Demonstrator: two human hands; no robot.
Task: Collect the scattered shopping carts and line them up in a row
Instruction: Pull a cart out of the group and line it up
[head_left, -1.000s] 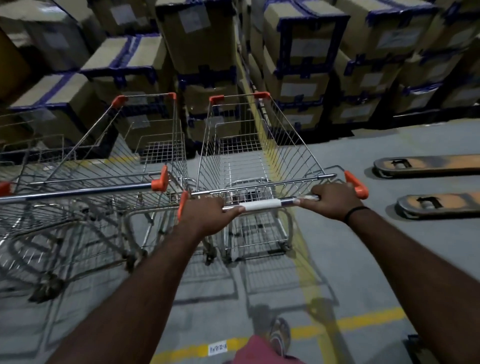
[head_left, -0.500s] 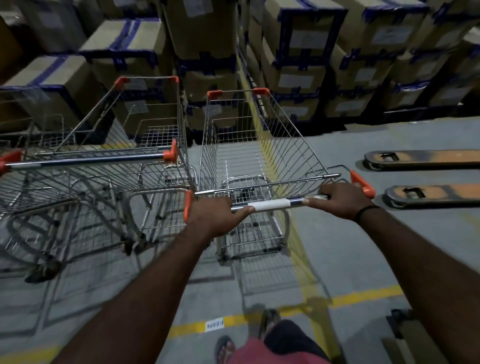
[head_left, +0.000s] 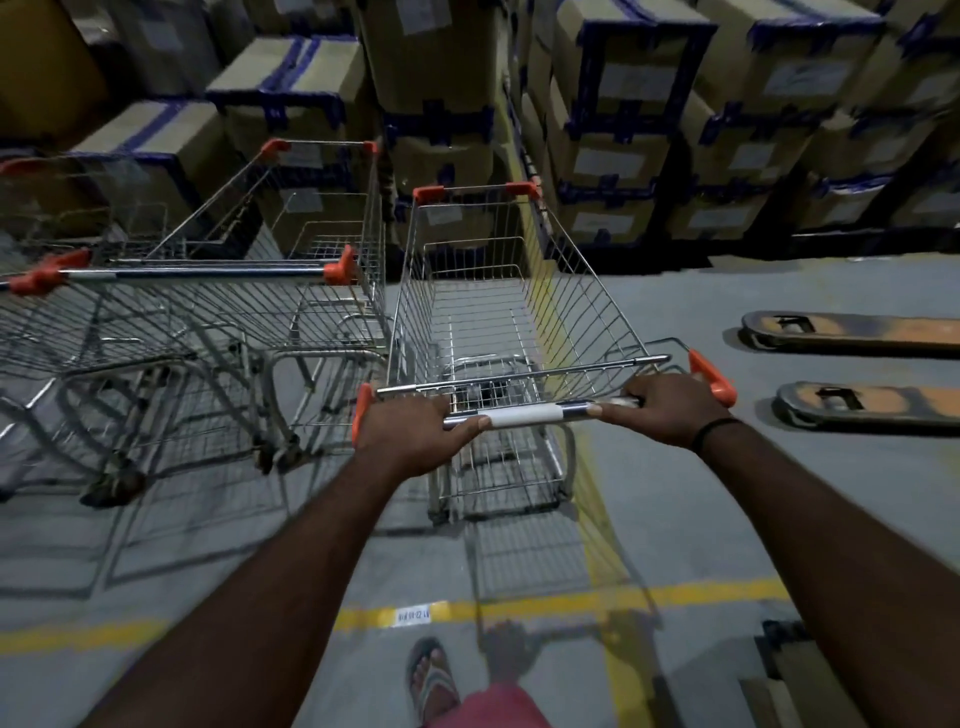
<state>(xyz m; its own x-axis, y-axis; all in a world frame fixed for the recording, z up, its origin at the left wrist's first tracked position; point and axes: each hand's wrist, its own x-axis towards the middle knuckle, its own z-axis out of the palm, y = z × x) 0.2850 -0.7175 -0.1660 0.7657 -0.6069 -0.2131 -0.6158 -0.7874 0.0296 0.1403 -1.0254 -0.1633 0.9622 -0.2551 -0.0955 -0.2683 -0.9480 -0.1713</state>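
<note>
left hand (head_left: 415, 434), right hand (head_left: 665, 410): both clenched round cart handle (head_left: 524, 415) | second cart (head_left: 249, 312) just left

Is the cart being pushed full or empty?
Empty. Through the wire basket of the cart only the grey floor shows; both hands grip its handle.

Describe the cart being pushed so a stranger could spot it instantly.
Find the stacked boxes along the back; carts stand in front of them. The pushed cart is rightmost, nearest the pallet forks. Only its handle has both hands, left and right, on it.
</note>
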